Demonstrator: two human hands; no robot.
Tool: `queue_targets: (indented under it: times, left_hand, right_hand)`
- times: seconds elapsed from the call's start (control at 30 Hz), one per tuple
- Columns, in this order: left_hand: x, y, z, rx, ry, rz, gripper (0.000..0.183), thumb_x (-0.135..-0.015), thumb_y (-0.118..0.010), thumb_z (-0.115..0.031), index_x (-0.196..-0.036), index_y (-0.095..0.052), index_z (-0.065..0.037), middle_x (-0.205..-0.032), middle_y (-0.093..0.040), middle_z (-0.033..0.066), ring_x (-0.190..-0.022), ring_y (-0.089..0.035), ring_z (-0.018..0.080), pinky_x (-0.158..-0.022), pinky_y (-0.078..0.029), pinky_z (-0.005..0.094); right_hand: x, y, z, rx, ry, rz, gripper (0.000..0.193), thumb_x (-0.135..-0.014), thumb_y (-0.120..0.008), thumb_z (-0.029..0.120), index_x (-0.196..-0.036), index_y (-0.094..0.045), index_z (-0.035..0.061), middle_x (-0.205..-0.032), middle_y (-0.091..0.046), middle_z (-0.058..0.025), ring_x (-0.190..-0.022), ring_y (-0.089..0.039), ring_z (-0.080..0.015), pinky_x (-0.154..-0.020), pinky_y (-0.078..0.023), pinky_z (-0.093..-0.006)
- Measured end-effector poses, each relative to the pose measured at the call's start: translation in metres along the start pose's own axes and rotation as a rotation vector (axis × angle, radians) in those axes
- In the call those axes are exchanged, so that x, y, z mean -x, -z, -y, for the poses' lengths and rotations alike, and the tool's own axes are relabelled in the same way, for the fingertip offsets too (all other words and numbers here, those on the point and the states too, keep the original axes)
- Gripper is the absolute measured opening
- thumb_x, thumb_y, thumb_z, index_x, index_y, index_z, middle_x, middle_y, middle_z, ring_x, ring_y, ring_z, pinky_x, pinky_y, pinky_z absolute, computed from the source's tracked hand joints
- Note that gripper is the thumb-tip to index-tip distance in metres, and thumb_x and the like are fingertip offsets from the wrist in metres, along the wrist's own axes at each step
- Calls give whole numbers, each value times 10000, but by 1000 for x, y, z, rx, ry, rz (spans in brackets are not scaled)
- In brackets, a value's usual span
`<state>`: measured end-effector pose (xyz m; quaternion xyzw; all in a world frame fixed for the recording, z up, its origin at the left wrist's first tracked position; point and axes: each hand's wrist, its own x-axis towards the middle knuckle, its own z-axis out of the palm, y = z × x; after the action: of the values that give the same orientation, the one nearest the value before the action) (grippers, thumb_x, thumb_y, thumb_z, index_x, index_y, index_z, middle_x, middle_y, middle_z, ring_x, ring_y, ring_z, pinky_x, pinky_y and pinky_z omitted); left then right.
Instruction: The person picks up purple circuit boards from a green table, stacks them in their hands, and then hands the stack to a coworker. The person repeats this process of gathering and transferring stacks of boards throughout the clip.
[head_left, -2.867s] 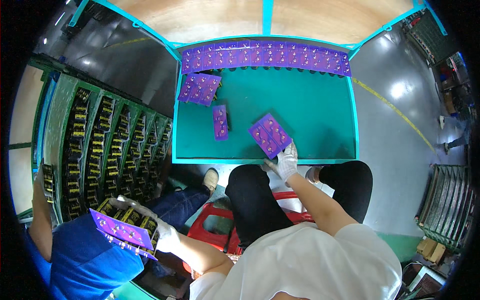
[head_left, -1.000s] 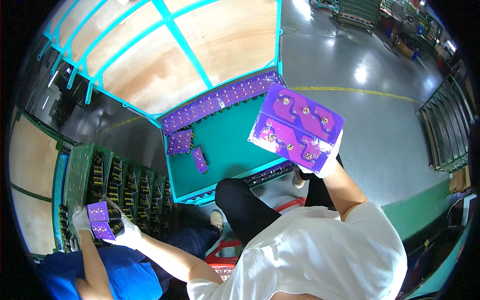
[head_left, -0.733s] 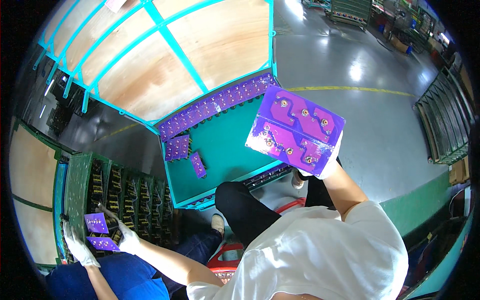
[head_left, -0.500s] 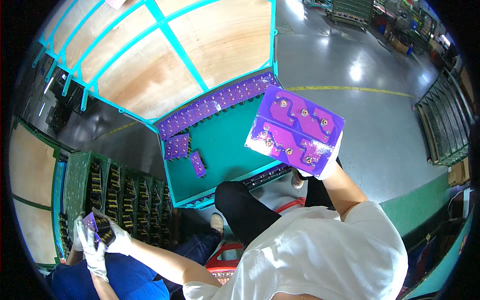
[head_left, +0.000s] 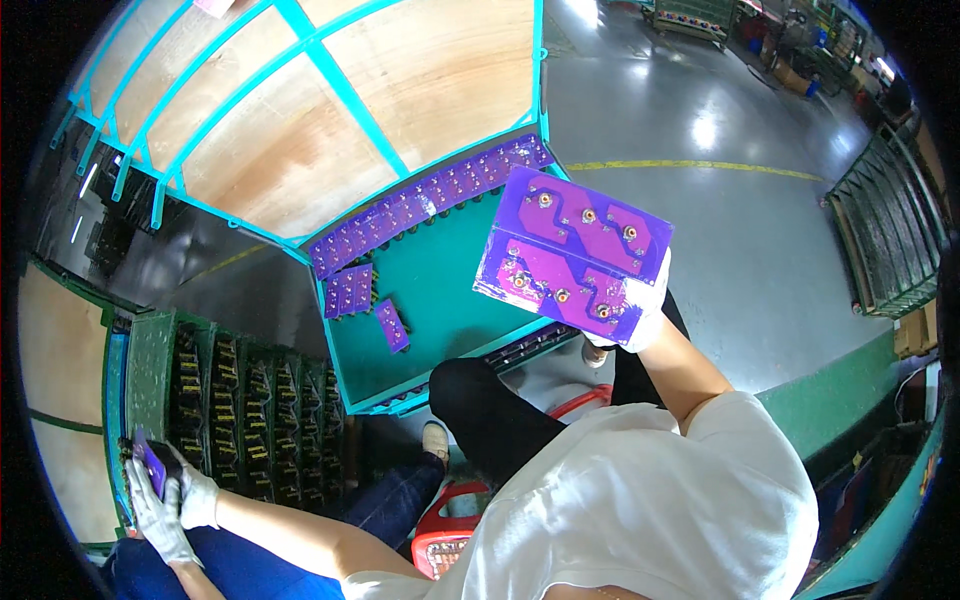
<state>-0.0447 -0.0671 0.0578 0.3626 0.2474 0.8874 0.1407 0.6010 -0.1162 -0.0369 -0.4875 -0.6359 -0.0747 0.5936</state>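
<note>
My right hand (head_left: pixel 650 322), in a white glove, grips the near right edge of a purple circuit board (head_left: pixel 570 262) with several round brass fittings. Its fingers are partly hidden under the board, which is raised above the near right end of the green-topped table (head_left: pixel 440 270). At the lower left, my gloved left hand (head_left: pixel 203 500) is closed on the dark side of a purple-faced black block (head_left: pixel 154 468). A co-worker's gloved hand (head_left: pixel 152 515) touches the same block from the other side.
A row of purple boards (head_left: pixel 430 195) lines the table's far edge; others sit at its left. A wood-panelled turquoise frame (head_left: pixel 270 110) rises behind. Green racks of dark parts (head_left: pixel 260 400) stand left, beside the co-worker's blue clothing (head_left: pixel 240 565). A wire cart (head_left: pixel 890 220) stands right.
My left hand and the purple-faced block have moved left, and the block has turned. The co-worker's hand has also shifted left. The large board in my right hand sits slightly farther left.
</note>
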Motion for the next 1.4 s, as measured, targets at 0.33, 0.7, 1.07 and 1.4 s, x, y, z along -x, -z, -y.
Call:
queue_targets:
  times: [0.33, 0.7, 1.07, 1.4]
  left_hand:
    - [245, -125, 105, 678, 1019, 383, 600, -880, -480, -512, -1273, -478, -58, -1350, -444, 191, -1279, -382, 370, -1058, -277, 581]
    - [380, -233, 53, 683, 1060, 443, 475, -937, -500, -281, -1336, -370, -59, -1270, -499, 132, -1137, -533, 252, -927, -474, 427]
    - [392, -219, 51, 584, 1030, 497, 546, -891, -593, -164, -1355, -340, -26, -1320, -463, 162, -1169, -521, 251, -944, -473, 397]
    - [379, -224, 33, 506, 1202, 401, 583, -909, -513, -470, -1333, -401, -87, -1287, -492, 86, -1166, -510, 225, -965, -437, 396]
  right_hand:
    - [7, -33, 20, 95, 110, -99, 548, -672, -733, 300, -1152, -593, 74, -1137, -613, -119, -1011, -585, -333, -857, -431, -454]
    - [30, -47, 25, -314, 344, 239, 409, -780, -633, 336, -1101, -634, 83, -1221, -542, -202, -1098, -524, -383, -902, -403, -494]
    - [26, -46, 16, -379, 146, 345, 540, -722, -720, 271, -1160, -537, 14, -1178, -549, -225, -1077, -550, -399, -912, -442, -457]
    - [12, -59, 14, -716, -371, 614, 540, -750, -663, 321, -1152, -525, -12, -982, -593, -222, -878, -582, -399, -785, -462, -466]
